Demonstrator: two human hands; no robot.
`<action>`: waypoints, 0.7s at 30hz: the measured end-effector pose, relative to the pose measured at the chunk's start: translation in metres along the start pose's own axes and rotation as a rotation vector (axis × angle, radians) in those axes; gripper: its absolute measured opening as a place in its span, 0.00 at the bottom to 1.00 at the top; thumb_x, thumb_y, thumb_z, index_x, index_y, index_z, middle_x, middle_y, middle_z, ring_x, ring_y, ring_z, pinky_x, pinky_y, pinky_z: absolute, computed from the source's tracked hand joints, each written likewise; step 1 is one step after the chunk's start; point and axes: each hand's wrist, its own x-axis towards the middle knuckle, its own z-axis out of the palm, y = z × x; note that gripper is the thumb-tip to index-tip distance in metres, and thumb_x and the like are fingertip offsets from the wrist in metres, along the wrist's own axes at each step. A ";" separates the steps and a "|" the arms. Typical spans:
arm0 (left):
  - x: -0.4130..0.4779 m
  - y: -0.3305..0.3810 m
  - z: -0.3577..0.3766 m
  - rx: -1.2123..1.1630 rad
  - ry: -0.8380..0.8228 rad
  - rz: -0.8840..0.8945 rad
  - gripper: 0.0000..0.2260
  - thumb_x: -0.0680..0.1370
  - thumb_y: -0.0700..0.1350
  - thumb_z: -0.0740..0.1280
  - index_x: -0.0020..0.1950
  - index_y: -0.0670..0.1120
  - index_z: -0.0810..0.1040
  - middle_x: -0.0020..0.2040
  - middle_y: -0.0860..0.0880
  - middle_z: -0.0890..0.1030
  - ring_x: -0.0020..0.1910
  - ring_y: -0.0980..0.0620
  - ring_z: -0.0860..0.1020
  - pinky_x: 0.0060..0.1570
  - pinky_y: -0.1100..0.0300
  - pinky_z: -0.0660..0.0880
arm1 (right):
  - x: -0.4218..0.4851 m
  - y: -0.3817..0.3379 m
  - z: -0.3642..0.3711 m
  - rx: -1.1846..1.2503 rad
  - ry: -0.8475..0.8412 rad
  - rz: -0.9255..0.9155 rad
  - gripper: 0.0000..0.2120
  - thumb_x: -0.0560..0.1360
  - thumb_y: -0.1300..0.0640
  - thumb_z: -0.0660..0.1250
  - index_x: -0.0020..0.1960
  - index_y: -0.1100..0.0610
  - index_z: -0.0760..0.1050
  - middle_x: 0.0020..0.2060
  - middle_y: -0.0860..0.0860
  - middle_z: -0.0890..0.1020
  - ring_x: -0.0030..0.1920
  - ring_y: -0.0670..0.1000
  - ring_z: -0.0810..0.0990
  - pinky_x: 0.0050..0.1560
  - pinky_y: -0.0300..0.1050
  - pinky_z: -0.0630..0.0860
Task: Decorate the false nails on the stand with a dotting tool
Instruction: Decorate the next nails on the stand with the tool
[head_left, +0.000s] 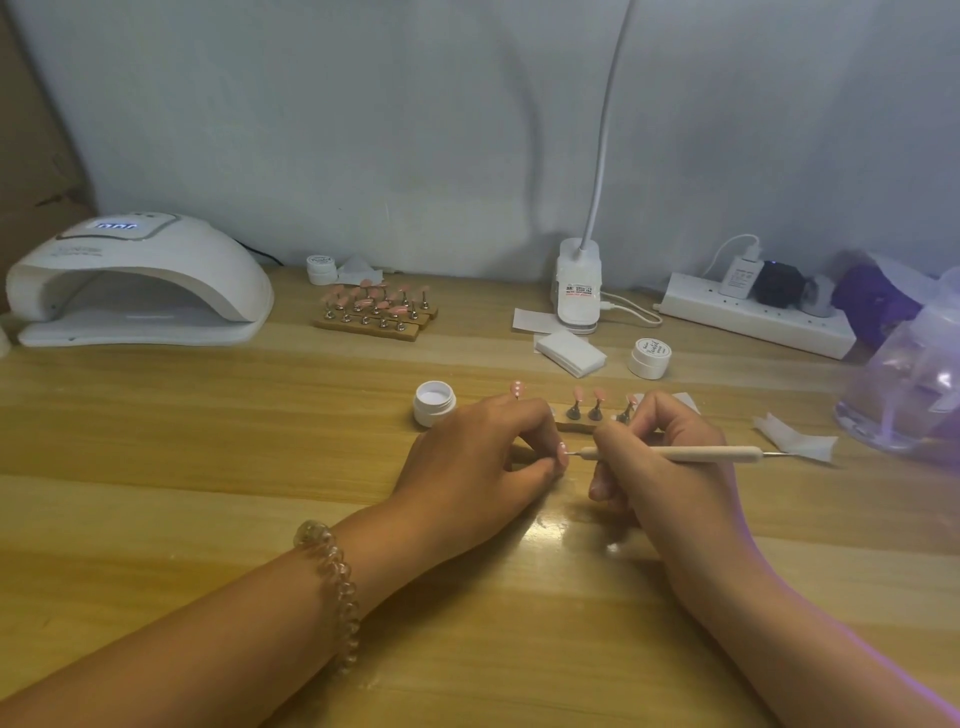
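My left hand (485, 452) pinches a small pink false nail (562, 453) between thumb and fingers, lifted off the stand. My right hand (657, 457) grips a wooden dotting tool (717, 453) lying level, its metal tip touching that nail. Behind my hands a wooden stand (574, 427) carries pink false nails on metal holders (586, 405); one at the left end (517, 388) bears white dots. An open white pot of white gel (434, 402) stands left of the stand.
A white curing lamp (137, 280) sits at the back left. More stands with pink nails (375, 309), a closed white pot (649, 357), wipes (571, 352), a lamp base (575, 286), a power strip (753, 314) and a clear bag (904, 374) lie beyond.
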 end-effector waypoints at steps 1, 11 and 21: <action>0.000 0.000 0.000 0.000 0.000 -0.002 0.05 0.76 0.49 0.71 0.42 0.52 0.77 0.44 0.58 0.79 0.35 0.69 0.72 0.33 0.62 0.62 | 0.000 0.000 0.000 -0.002 0.000 -0.002 0.14 0.70 0.62 0.67 0.30 0.52 0.67 0.23 0.57 0.79 0.24 0.49 0.73 0.28 0.43 0.70; 0.000 -0.001 0.000 0.003 -0.002 0.002 0.04 0.76 0.49 0.71 0.43 0.52 0.78 0.45 0.58 0.79 0.36 0.70 0.72 0.33 0.65 0.60 | 0.000 0.000 0.001 0.000 -0.002 -0.006 0.12 0.70 0.62 0.67 0.31 0.52 0.69 0.23 0.57 0.79 0.25 0.50 0.73 0.31 0.46 0.71; 0.000 -0.001 0.000 0.015 -0.002 -0.002 0.04 0.76 0.50 0.71 0.43 0.52 0.78 0.45 0.58 0.79 0.36 0.70 0.72 0.32 0.65 0.60 | 0.001 0.002 0.000 0.006 -0.001 -0.017 0.15 0.71 0.64 0.67 0.29 0.51 0.68 0.22 0.56 0.78 0.24 0.50 0.74 0.27 0.42 0.71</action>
